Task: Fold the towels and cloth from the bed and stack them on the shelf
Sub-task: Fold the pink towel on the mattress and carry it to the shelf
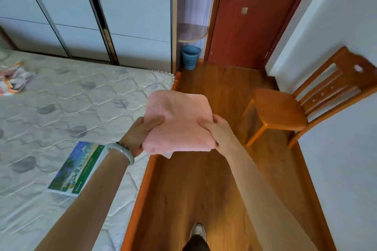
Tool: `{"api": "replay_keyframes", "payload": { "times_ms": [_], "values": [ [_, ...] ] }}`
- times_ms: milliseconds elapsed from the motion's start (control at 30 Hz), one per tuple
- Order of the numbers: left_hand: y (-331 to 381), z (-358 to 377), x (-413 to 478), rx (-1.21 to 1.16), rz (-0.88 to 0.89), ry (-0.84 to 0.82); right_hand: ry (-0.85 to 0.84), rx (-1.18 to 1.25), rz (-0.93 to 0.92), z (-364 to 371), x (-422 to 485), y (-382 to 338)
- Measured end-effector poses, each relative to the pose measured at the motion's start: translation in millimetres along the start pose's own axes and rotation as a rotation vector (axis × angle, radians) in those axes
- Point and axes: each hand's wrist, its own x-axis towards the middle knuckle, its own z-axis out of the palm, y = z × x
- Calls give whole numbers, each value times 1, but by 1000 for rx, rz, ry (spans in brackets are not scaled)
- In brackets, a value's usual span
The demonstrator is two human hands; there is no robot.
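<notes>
A pink towel (179,120), folded into a thick square, is held in the air over the bed's corner and the wooden floor. My left hand (140,134) grips its left edge, thumb on top. My right hand (218,132) grips its right edge. A crumpled white and orange cloth (14,79) lies on the bed (71,98) at the far left. Rounded corner shelves (192,32) stand ahead, between the wardrobe and the door; both shelf boards that I see are bare.
A blue basket (190,57) stands on the floor under the shelves. A wooden chair (295,112) stands against the right wall. A green and blue booklet (77,167) lies on the mattress near my left arm. The red door (255,16) is closed. My shoe (197,230) is on the floor.
</notes>
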Motion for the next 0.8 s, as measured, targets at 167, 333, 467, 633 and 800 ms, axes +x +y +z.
{"api": "replay_keyframes", "payload": {
  "times_ms": [167,333,467,633,800],
  "values": [
    [40,75,62,8,10,-46,63,16,-32,-85,47,-35],
    [70,127,108,-26,2,-74,67,70,-40,-139,85,-58],
    [96,160,152,-4,27,-85,92,127,-29,-167,123,-69],
    [113,185,232,-27,-32,-139,139,157,-12,-197,194,-80],
    [132,208,327,-56,-35,-79,154,172,-38,-218,286,-99]
  ]
}}
